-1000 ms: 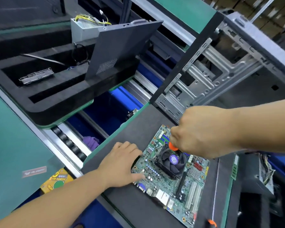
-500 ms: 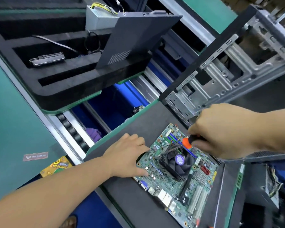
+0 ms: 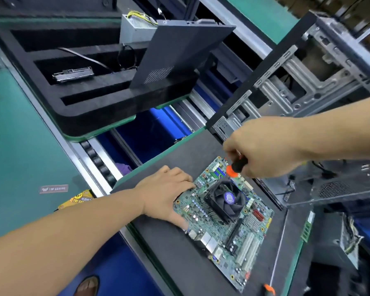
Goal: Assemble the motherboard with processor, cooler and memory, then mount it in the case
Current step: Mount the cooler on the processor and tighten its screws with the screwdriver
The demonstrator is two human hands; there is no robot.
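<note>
A green motherboard (image 3: 229, 223) lies flat on a dark mat (image 3: 173, 159). A black fan cooler (image 3: 224, 199) with a purple hub label sits on it. My left hand (image 3: 167, 197) rests flat on the board's left edge, fingers straight. My right hand (image 3: 263, 146) grips a screwdriver (image 3: 235, 167) with a black and orange handle, just above the board's far corner beside the cooler; its tip is hidden. The open metal case (image 3: 303, 86) stands behind the board at upper right. A green memory stick (image 3: 307, 228) lies on the mat's right edge.
A black foam tray (image 3: 107, 116) at upper left holds a drive (image 3: 73, 74) and a leaning grey side panel (image 3: 175, 54). A roller conveyor (image 3: 98, 161) runs between the green table and the mat. Another orange-handled tool (image 3: 269, 290) lies at the bottom right.
My right hand with the screwdriver has shifted right and away from the cooler's top toward the board's far corner. The left hand stays on the board's edge. The view has shifted.
</note>
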